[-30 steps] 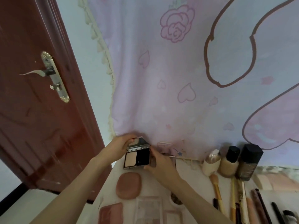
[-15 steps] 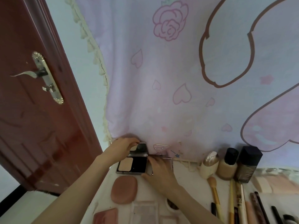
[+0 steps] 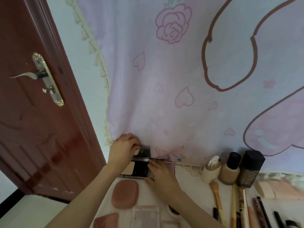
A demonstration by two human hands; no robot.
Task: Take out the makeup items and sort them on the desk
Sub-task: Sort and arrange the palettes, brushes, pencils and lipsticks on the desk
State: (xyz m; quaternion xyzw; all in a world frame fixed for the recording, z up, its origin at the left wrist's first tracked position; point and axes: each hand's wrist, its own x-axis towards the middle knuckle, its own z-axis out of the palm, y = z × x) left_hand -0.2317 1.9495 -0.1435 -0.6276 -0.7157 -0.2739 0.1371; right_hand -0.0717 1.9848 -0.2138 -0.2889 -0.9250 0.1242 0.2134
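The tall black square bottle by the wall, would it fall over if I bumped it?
Maybe. The tall black square bottle stands upright and is taller than wide, so a push near its cap could tip it. Its flat sides mean it probably would not roll. It stands right beside the beige bottle with a black cap, so it might knock that too.

Head view, forward-down, close over desk (image 3: 189, 191)
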